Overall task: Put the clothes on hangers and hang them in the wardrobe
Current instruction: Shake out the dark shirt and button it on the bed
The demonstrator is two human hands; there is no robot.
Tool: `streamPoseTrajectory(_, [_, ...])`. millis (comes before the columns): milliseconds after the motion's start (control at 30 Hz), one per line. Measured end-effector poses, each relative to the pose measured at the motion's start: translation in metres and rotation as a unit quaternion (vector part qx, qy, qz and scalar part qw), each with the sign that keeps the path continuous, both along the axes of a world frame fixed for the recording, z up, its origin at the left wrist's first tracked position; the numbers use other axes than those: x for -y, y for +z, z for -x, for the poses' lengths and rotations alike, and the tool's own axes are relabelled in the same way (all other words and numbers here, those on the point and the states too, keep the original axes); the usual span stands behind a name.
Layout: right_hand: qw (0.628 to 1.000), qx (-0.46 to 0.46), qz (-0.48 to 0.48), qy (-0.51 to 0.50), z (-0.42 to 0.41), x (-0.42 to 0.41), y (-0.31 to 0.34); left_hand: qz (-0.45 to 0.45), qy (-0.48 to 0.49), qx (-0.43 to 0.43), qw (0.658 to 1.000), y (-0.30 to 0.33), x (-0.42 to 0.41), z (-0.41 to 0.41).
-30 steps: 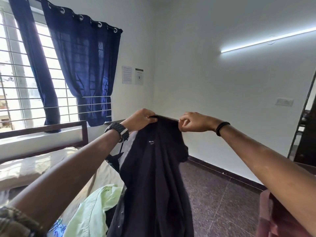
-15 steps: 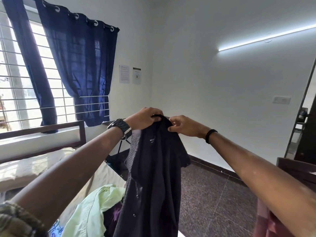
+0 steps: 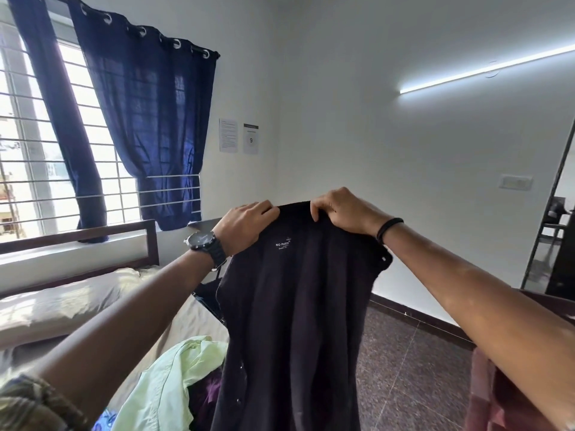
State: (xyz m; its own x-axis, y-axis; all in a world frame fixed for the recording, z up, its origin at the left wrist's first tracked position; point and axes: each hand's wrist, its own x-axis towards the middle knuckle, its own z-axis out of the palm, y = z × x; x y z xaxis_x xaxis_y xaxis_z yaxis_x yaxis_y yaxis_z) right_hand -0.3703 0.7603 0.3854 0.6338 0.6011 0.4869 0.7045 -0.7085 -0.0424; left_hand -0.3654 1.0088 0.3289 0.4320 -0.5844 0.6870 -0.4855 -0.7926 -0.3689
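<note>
Head view. One dark shirt (image 3: 298, 306) held up in the air, in front of the white wall (image 3: 389, 135) and above the edge of the bed (image 3: 77, 300); one pale green garment (image 3: 168, 377) crumpled on the mattress below it, just left of the hanging cloth, with a scrap of purple fabric (image 3: 210, 393) showing between the two. One reddish cloth (image 3: 494, 402) at the lower right edge. Two hands, two forearms — both reaching forward and up, roughly level with each other.

Left hand (image 3: 245, 225): wrist bearing one black watch (image 3: 207, 245), fingers curled over the top left of the collar, pinching the cloth. Right hand (image 3: 342, 213): wrist bearing one black band (image 3: 389, 228), fingers hooked down over the top right of the collar, gripping it likewise. Near each other, with a short stretch of collar pulled taut between them.

Shirt hanging with its long axis vertical — collar uppermost, hem out of view past the lower edge. Small white printed label just under the collar. A row of buttons down the lower left edge.

Elsewhere: two navy curtains (image 3: 149, 119) on the barred window, two paper notices (image 3: 238, 136) on the wall, one lit tube light (image 3: 485, 70).
</note>
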Motion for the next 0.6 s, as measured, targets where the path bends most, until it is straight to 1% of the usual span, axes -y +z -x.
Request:
streamPoseTrajectory(33, [0.999,0.024,0.029,-0.016,-0.002,0.000,0.002,0.015,0.007,-0.008,1.000,-0.006,-0.003,-0.003])
streamPoseTrajectory(100, [0.994,0.067,0.068,-0.054,-0.005,-0.002,0.006,0.110,0.006,-0.060,0.992,-0.018,-0.004,-0.005])
streamPoseTrajectory(167, [0.988,0.094,0.086,-0.087,-0.004,-0.004,0.009,0.206,0.015,-0.147,0.967,-0.025,-0.001,-0.007])
streamPoseTrajectory(267, [0.978,0.107,0.103,-0.143,-0.005,-0.004,0.013,0.261,0.057,-0.296,0.917,-0.021,0.012,-0.002])
streamPoseTrajectory(333, [0.976,0.048,0.115,-0.181,-0.004,-0.004,0.012,0.312,0.057,-0.362,0.876,-0.009,0.019,0.002])
streamPoseTrajectory(400, [0.975,-0.059,0.103,-0.191,0.001,-0.005,0.008,0.363,0.060,-0.390,0.844,0.008,0.022,0.002])
streamPoseTrajectory(467, [0.968,-0.138,0.086,-0.191,0.004,0.000,0.004,0.423,0.050,-0.400,0.811,0.023,0.022,-0.001])
streamPoseTrajectory(533, [0.964,-0.166,0.088,-0.188,0.007,0.009,0.003,0.493,0.030,-0.400,0.773,0.040,0.019,0.000])
streamPoseTrajectory(600, [0.967,-0.152,0.073,-0.193,0.010,0.017,0.005,0.541,-0.005,-0.408,0.736,0.057,0.017,0.005])
